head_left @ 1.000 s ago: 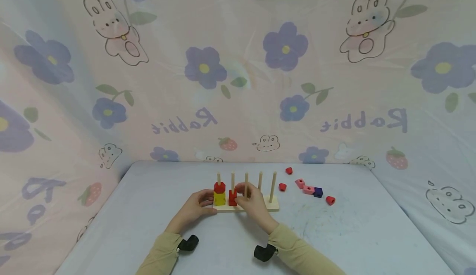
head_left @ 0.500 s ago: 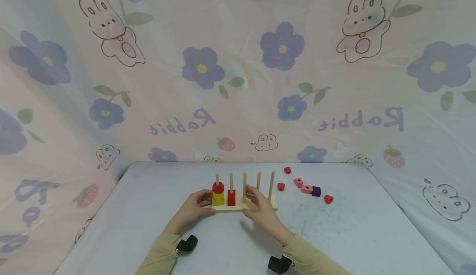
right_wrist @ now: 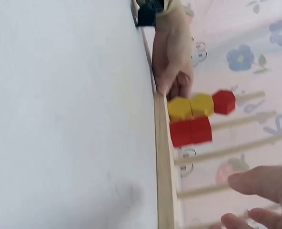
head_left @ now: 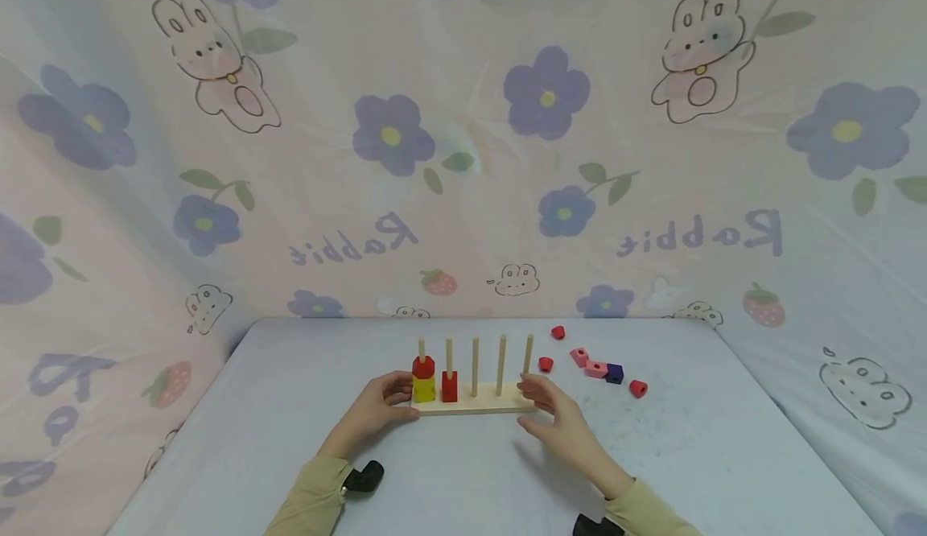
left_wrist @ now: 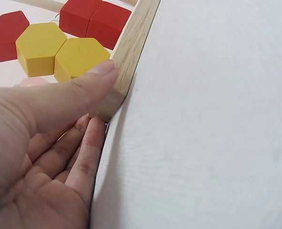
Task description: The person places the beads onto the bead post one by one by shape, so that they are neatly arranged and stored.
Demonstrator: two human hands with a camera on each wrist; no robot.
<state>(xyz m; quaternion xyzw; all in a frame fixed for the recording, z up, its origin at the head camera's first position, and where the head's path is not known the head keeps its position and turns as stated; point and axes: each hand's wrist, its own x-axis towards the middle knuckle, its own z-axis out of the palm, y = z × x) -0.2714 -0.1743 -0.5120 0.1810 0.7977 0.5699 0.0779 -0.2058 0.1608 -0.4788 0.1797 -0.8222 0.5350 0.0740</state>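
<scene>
Bright red, yellow, pink and navy blocks against pale wood and a pastel print.
The peg stand (head_left: 474, 408) is plain light wood, faintly grained; at its nine o'clock end, two yellow hexagonal blocks (head_left: 424, 389) sit under a red faceted block (head_left: 423, 366), beside two red square-sided blocks (head_left: 450, 386). From two to three o'clock of the stand lie red loose blocks (head_left: 638, 389), two pink blocks (head_left: 595, 369) and a navy block (head_left: 614, 373). The table (head_left: 463, 480) is bluish white; at twelve o'clock the pinkish-white backdrop cloth (head_left: 637, 146) carries purple flowers (head_left: 546, 71) with yellow centres, green leaves (head_left: 268, 41), black-outlined rabbits (head_left: 249, 101), red strawberries (head_left: 438, 282) and mirrored purple lettering (head_left: 702, 234). Plain khaki sleeves (head_left: 311, 494) show at four and eight o'clock.
</scene>
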